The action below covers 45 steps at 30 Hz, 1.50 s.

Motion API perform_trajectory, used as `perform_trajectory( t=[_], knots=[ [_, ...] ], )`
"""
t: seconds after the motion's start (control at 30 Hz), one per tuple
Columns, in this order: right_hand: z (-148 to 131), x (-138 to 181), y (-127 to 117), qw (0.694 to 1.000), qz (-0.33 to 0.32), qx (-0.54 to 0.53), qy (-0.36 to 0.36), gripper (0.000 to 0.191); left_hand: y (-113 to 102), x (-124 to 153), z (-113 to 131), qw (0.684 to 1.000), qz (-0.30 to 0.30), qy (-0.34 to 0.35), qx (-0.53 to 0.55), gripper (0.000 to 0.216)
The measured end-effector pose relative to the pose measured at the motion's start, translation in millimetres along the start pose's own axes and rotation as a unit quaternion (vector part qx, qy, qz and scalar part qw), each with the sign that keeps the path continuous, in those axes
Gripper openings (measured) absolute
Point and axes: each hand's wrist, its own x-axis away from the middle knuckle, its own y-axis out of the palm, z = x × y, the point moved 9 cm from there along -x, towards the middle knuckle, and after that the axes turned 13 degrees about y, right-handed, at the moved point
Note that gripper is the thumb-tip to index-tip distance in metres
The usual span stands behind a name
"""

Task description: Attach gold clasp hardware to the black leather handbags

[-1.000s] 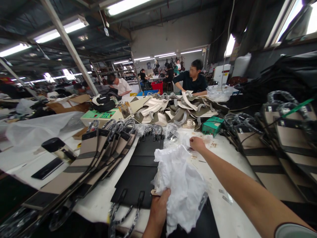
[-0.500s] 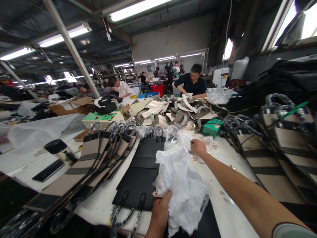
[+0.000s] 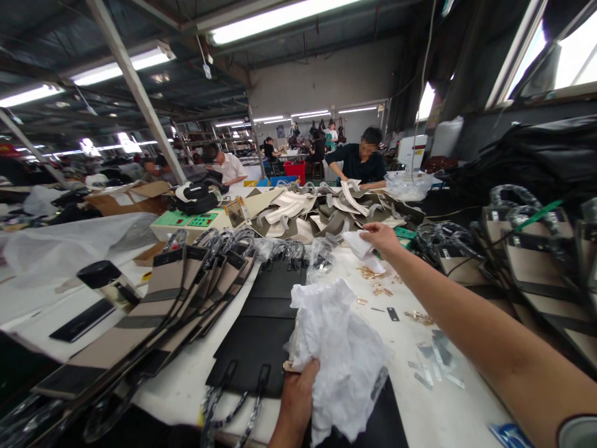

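Low in the middle, my left hand (image 3: 298,393) is closed, its thumb pressed on a big crumpled bundle of thin white paper (image 3: 347,354). A small pale edge shows beside the thumb; what it belongs to is hidden. My right hand (image 3: 381,240) reaches out over the table and pinches a smaller white sheet (image 3: 360,250), which hangs down from the fingertips. Left of the bundle lies a flat black bag panel (image 3: 261,311) with plastic-wrapped handles at both ends. Small gold-coloured metal fittings (image 3: 380,287) lie scattered under my right hand.
Beige and dark bag pieces with wrapped handles (image 3: 153,311) lie stacked on the left; more (image 3: 536,267) stand on the right. Loose metal plates (image 3: 436,364) rest on the white table (image 3: 420,404). A heap of grey-white pieces (image 3: 303,211) lies before a co-worker (image 3: 361,163).
My right hand has lifted up and away with the smaller white sheet, uncovering the gold fittings. The view has shifted slightly. My left hand keeps its hold on the bundle.
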Motion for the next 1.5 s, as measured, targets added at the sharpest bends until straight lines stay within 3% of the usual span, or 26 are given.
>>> perform_trajectory(
  t=[0.17,0.37,0.67,0.87,0.97,1.17,1.33,1.5],
  knots=[
    [-8,-5,-30,0.998,0.054,-0.023,-0.023,0.038,0,1,3,1.0,-0.005,0.001,-0.015,0.029],
    [10,-8,-40,0.995,0.098,-0.007,-0.017,0.03,2,2,8,1.0,-0.006,0.0,-0.005,0.03],
    [-8,-11,-59,0.987,0.14,-0.034,-0.065,0.036,0,-5,-1,1.0,-0.016,0.023,0.004,0.033],
    [-22,-13,-63,0.984,0.157,-0.028,-0.076,0.027,2,-7,-6,0.999,-0.041,0.026,0.007,0.036],
    [-34,-14,-70,0.978,0.181,-0.042,-0.093,0.031,1,-6,-6,0.999,-0.033,0.02,0.006,0.031],
    [-42,-9,-75,0.979,0.175,-0.026,-0.1,0.021,0,-4,-4,1.0,-0.025,0.01,0.008,0.029],
    [-61,-11,-87,0.97,0.206,-0.025,-0.126,0.027,3,-2,-3,0.999,-0.024,-0.003,0.021,0.028],
    [-59,-3,-68,0.978,0.164,0.026,-0.128,0.02,3,-2,3,0.999,-0.033,0.014,0.015,0.025]
  ],
)
